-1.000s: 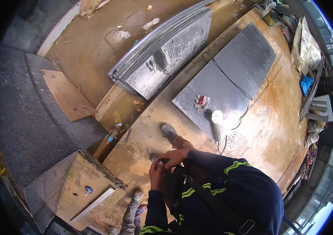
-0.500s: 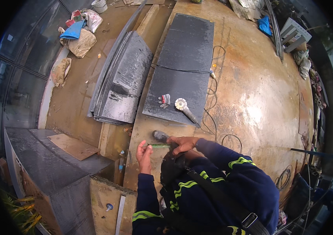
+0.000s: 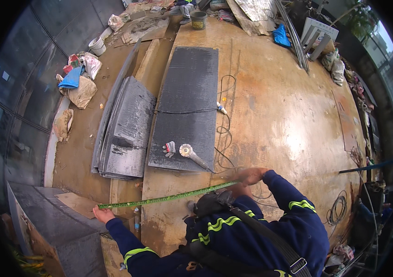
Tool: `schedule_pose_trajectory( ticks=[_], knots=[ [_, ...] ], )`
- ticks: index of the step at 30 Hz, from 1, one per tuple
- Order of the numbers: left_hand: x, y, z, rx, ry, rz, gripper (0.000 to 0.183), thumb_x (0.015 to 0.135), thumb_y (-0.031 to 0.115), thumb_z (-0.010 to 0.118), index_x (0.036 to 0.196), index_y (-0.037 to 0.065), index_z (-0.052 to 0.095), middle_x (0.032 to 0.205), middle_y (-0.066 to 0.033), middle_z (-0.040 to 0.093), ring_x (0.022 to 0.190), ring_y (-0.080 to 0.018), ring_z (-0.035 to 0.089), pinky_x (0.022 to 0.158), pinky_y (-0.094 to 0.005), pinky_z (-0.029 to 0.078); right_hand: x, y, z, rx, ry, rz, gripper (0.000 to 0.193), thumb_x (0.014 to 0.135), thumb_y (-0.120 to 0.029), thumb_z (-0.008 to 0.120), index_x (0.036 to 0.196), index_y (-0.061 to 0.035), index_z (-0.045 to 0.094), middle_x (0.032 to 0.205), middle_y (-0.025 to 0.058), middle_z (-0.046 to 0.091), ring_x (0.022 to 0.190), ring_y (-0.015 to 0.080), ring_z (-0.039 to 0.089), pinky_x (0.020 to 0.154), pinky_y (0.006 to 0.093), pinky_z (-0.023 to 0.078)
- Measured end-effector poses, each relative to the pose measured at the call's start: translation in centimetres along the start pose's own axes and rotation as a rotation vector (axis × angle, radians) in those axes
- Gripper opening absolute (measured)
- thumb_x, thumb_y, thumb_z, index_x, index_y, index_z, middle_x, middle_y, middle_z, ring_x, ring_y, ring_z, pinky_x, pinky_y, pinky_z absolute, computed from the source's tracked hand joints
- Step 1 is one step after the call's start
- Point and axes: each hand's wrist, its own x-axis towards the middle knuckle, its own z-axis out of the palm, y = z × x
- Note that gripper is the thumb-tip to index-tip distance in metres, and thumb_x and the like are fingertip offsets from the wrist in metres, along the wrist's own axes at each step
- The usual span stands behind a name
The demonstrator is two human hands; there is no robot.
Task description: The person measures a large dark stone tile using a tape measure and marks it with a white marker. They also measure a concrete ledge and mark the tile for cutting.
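Note:
A green tape measure [image 3: 169, 197] stretches between my two hands, its blade sagging slightly and running up to the right. My left hand [image 3: 102, 213] pinches the free end, near a brown board on the dark slab at the left. My right hand [image 3: 250, 176] is closed around the other end; the tape's case is hidden in it. Beyond the tape, a large dark grey slab [image 3: 187, 78] lies on the floor. On it are an angle grinder [image 3: 194, 155] with a pale disc, a grey-and-red work glove [image 3: 169, 149] and a black cable [image 3: 185, 111].
Several dark slabs [image 3: 129, 124] lean in a stack left of the flat one. A dark slab structure [image 3: 62, 221] with a brown board [image 3: 76, 204] stands near left. Cable loops [image 3: 224, 138] lie on the wet floor. Farther off are sacks [image 3: 82, 92], buckets [image 3: 199, 21] and a seated person [image 3: 185, 10].
My hands have moved far apart, left hand leftward and right hand rightward, drawing out a long stretch of tape. The view has shifted, showing more of the far end.

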Motion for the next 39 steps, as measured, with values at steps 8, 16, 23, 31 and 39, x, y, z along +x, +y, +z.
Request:
schedule_pose_trajectory(
  ticks=[8, 16, 23, 31, 39],
  knots=[
    [-23.2, -24.5, 10.5, 0.231, -0.424, -0.401, 0.024, 0.104, 0.036, 0.073, 0.118, 0.018, 0.063, 0.09, 0.0035, 0.061, 0.084, -0.0132, 0.063, 0.072, -0.031, 0.053, -6.6, 5.6, -15.6, 0.011, 0.008, 0.209, 0.058, 0.087, -0.039, 0.075, 0.136, -0.0093, 0.066, 0.112, 0.0135, 0.075, 0.107, 0.027, 0.068, 0.093, 0.0394, 0.052],
    [-52.9, -38.6, 25.9, 0.485, -0.596, -0.787, 0.026, 0.108, 0.041, 0.065, 0.119, 0.018, 0.063, 0.093, -0.0027, 0.062, 0.089, -0.0208, 0.069, 0.077, -0.0375, 0.058, -9.7, 7.0, -31.5, -0.048, 0.099, 0.138, 0.053, 0.096, -0.046, 0.07, 0.136, -0.0111, 0.066, 0.107, 0.0118, 0.075, 0.101, 0.0246, 0.068, 0.086, 0.0375, 0.053],
    [-53.4, -42.4, 34.8, 0.377, -0.442, -0.597, 0.018, 0.111, 0.036, 0.057, 0.107, 0.02, 0.063, 0.098, 0.0023, 0.072, 0.072, -0.0092, 0.06, 0.068, -0.0289, 0.053, -15.0, 6.9, -44.5, 0.099, 0.004, 0.368, 0.049, 0.093, -0.035, 0.08, 0.135, -0.0138, 0.065, 0.079, 0.0, 0.061, 0.067, 0.0101, 0.054, 0.058, 0.0293, 0.043],
    [-47.1, -49.9, 40.2, 0.147, 0.083, -0.479, 0.019, 0.11, 0.03, 0.056, 0.108, 0.013, 0.063, 0.096, -0.0062, 0.072, 0.068, -0.0163, 0.06, 0.051, -0.0333, 0.043, -21.6, 11.6, -67.5, 0.037, 0.01, 0.561, 0.036, 0.09, -0.021, 0.081, 0.123, -0.0115, 0.072, 0.077, -0.0019, 0.063, 0.063, 0.0091, 0.055, 0.055, 0.029, 0.045],
    [-54.8, -60.2, 53.7, 0.468, -0.103, -0.8, 0.051, 0.112, 0.049, 0.05, 0.132, 0.004, 0.057, 0.118, -0.0116, 0.071, 0.098, -0.0261, 0.07, 0.084, -0.0427, 0.059, -6.8, 5.6, -84.4, -0.292, -0.077, 0.374, 0.028, 0.096, -0.022, 0.076, 0.118, -0.0069, 0.072, 0.072, -0.0022, 0.06, 0.06, 0.0085, 0.054, 0.052, 0.0282, 0.042]
  ],
)
